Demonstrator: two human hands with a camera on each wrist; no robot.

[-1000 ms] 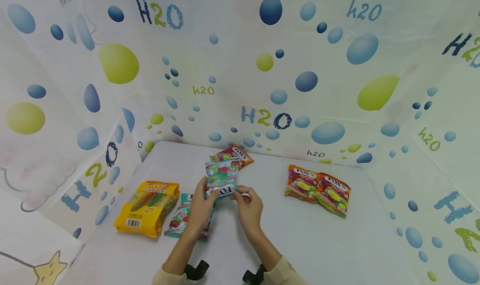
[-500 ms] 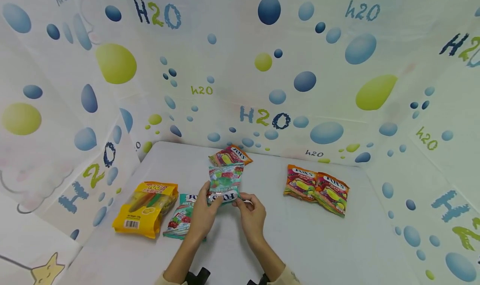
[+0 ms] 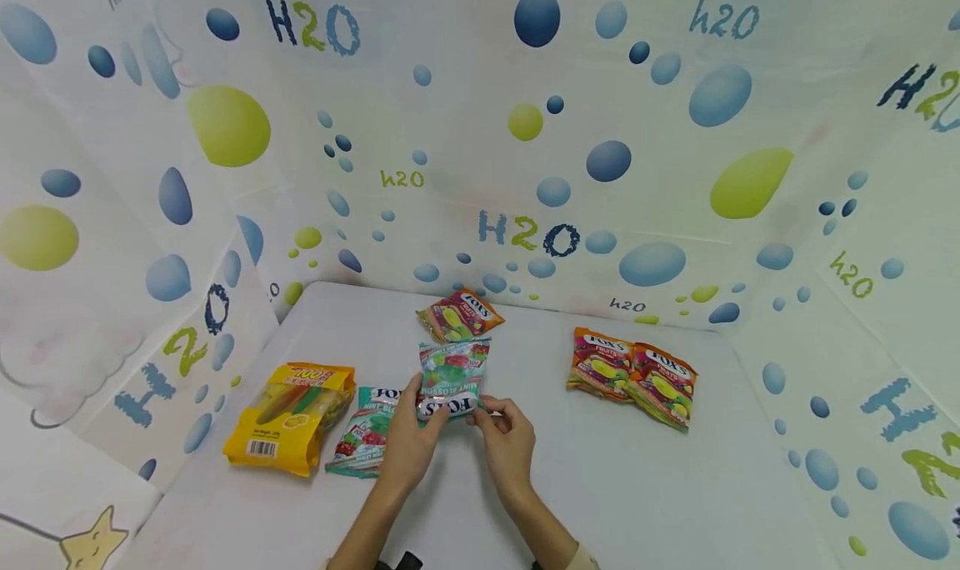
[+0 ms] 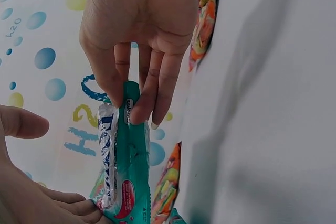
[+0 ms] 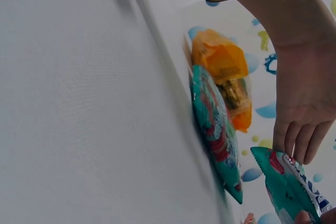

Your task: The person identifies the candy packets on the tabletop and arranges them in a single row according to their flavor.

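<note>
Both hands hold a teal Fox's Mint Blossom candy bag [image 3: 453, 374] above the table, its lettering upside down in the head view. My left hand [image 3: 407, 447] grips its left side with the thumb across the front. With thumb and fingertips, my right hand [image 3: 508, 447] pinches the lower right corner. The left wrist view shows the bag's edge [image 4: 137, 156] held between the two hands. A second teal candy bag [image 3: 363, 438] lies on the table beside the left hand, partly hidden behind it. In the right wrist view this lying bag [image 5: 214, 129] appears side-on.
A yellow bag of dried mango [image 3: 291, 420] lies at the left. Behind the held bag is an orange Fox's Fruits bag [image 3: 459, 315]. Two more, one orange bag [image 3: 600, 364] overlapping another orange bag [image 3: 663, 387], lie at the right of the white table [image 3: 600, 495].
Both hands have drawn the held teal bag nearer the body and slightly right, uncovering more of the orange bag behind. The grip looks the same.
</note>
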